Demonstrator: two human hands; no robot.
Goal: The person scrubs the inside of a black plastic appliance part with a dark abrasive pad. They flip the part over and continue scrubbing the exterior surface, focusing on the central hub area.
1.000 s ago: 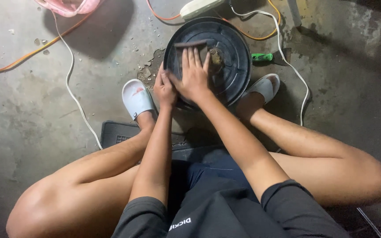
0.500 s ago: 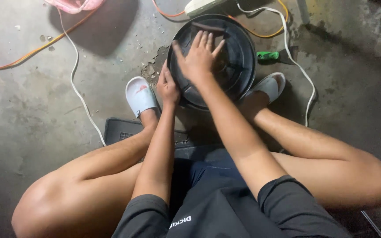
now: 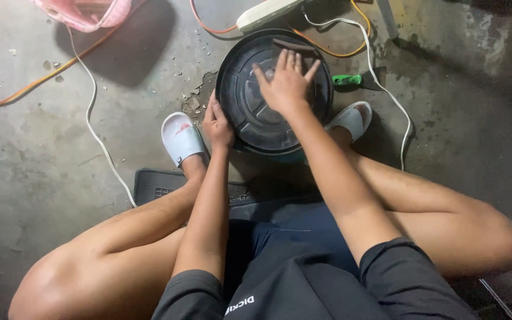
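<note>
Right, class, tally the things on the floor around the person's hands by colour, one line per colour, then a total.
Black: 2, round lid under the left hand and right hand, mat
White: 4, two slippers, power strip, cable
Orange: 1, cable
Green: 1, tool handle
Pink: 1, basket
Total: 9

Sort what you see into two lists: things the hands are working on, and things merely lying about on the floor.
In hand:
black round lid, its edge gripped by the left hand, the right hand flat on top

Lying about:
white power strip
orange cable
white cable
green-handled tool
pink basket
</note>
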